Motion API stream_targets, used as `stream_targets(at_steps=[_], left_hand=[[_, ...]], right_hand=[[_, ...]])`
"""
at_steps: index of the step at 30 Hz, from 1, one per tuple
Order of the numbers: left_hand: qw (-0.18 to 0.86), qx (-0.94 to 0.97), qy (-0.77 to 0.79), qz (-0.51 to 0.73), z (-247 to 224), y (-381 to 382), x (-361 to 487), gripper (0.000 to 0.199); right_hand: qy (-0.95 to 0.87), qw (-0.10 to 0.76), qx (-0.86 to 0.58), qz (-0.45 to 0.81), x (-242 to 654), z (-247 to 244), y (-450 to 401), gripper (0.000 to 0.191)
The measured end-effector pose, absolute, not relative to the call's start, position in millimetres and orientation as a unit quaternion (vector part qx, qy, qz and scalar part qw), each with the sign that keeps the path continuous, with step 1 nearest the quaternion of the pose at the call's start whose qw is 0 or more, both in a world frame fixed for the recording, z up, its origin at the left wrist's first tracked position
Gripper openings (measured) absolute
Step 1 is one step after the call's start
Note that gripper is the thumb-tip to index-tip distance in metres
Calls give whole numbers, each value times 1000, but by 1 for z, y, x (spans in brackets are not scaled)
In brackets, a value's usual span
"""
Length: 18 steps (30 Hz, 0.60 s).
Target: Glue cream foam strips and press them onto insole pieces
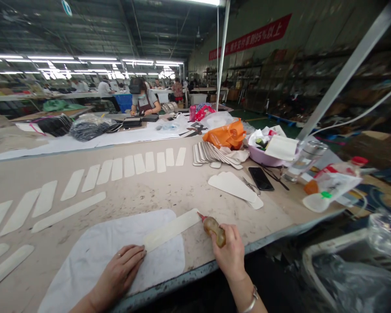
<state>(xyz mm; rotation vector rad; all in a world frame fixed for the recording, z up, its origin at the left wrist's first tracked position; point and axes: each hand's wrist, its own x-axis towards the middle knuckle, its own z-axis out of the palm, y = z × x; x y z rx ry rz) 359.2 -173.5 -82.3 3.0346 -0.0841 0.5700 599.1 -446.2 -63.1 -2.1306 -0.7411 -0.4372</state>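
Observation:
A long pale strip lies across a white cloth-like sheet, its far end reaching past the sheet onto the table. My left hand rests flat at the strip's near end, fingers stretched out, with its fingertips touching it. In my right hand is a squeeze glue bottle, yellowish brown with a red nozzle. The hand is closed around the bottle's base, and the nozzle tip points at the strip's far end. Whether the tip touches the strip I cannot tell.
Rows of pale strips lie on the left and back of the table. Stacked pieces, scissors, a phone, a purple basin and bottles stand rightward. A co-worker sits across.

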Motion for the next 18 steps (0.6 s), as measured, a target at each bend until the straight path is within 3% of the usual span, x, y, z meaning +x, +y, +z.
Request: stream_targets(at_steps=[8, 18], left_hand=[[59, 980, -16, 189, -77, -176, 361, 25], [46, 997, 0, 62, -50, -173, 384, 23]], right_hand=[[-316, 390, -844, -188, 588, -61, -465, 24], [-290, 426, -844, -152, 590, -59, -469, 35]])
